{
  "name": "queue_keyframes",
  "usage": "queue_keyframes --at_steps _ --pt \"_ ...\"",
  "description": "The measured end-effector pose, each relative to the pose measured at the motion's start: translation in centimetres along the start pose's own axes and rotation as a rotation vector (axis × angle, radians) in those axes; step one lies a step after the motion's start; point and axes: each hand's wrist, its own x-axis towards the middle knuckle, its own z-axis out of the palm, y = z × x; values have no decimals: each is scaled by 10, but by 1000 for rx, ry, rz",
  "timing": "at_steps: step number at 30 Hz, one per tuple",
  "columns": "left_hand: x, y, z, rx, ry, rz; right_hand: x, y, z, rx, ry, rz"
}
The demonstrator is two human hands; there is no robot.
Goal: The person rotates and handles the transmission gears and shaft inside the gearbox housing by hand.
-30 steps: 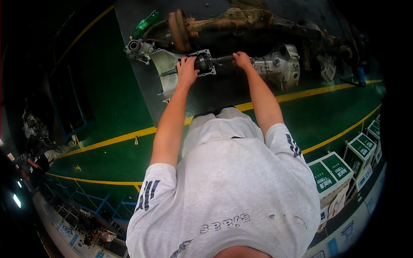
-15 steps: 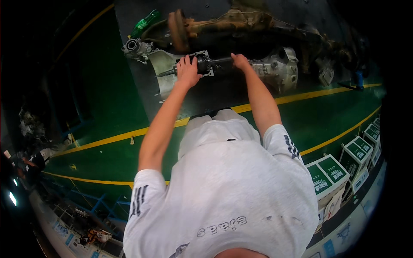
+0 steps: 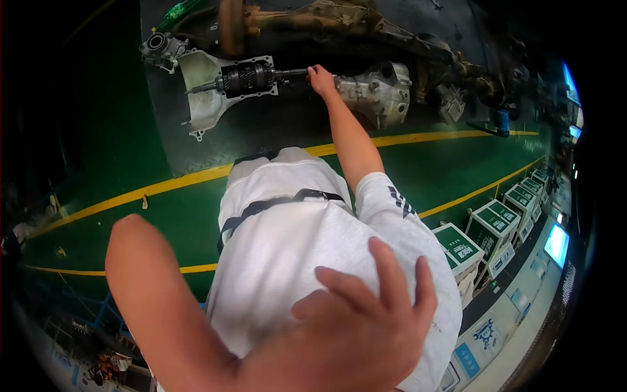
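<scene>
The right hand [image 3: 321,78] is seen stretched far forward, its fingers [image 3: 315,70] wrapped around the thin dark end of a geared shaft [image 3: 251,77]. The shaft lies level across a pale cast housing [image 3: 202,91] on a dark floor mat [image 3: 261,130], its toothed middle resting over the housing and its right end covered by the grip. How tightly it is pinched cannot be judged, since the fingertips are small and partly turned away.

The left hand [image 3: 356,326] is raised close to the camera and fills the lower middle of the view. Its back is shown, with the fingers [image 3: 385,261] loosely spread and slightly curled; nothing can be seen in it, though the palm is hidden. The left forearm is cut off at the lower edge, and much of the light grey shirt [image 3: 287,228] is covered by it.

Just right of the gripped shaft, a second pale gearbox casing [image 3: 379,91] is lying on the mat, touching or nearly touching the hand; which cannot be told. Behind both, a rusty axle assembly [image 3: 326,19] is cut off by the top edge, and its far end is lost in shadow. A green bottle-like thing [image 3: 176,10] at the top left is only partly in view. White and green boxes [image 3: 496,222] are lined up on the green floor [image 3: 104,130] at the right, bent by the lens; their print is too small to make out.
</scene>
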Motion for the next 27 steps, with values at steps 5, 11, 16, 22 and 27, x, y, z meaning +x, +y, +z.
queue_keyframes --at_steps 5,11,16,22,27 --pt "7 14 -13 -159 -68 24 -18 11 5 -43 60 -72" --pt "9 30 -10 -212 -43 57 -14 2 13 -94 66 -168" --pt "4 18 5 -314 -81 78 -13 30 -5 -36 49 -93" --pt "-51 -23 22 -384 418 -255 -8 -18 7 -96 39 -149" --pt "-110 -43 12 11 1099 -351 -17 1 2 -73 44 -79"
